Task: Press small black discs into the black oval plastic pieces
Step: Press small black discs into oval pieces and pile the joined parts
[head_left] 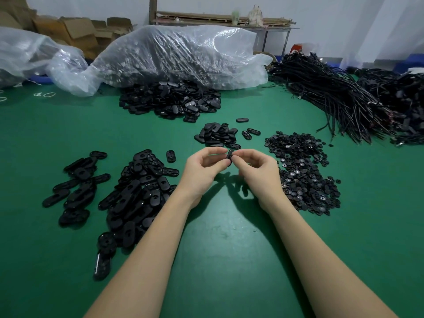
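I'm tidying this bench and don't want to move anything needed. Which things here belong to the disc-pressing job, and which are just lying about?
Belongs to the job:
- oval piece pinched by left hand and right hand
- disc pile
- small oval pile
- oval heap

Just lying about:
- cable bundles
- cardboard boxes
- rubber bands

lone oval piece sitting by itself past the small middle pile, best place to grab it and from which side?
Pinch the lone oval piece across its two long edges, coming straight down from above. It seems to lie flat on the green table with bare mat all round, long axis running left-right, so the narrow width probably suits a thumb-and-finger pinch.
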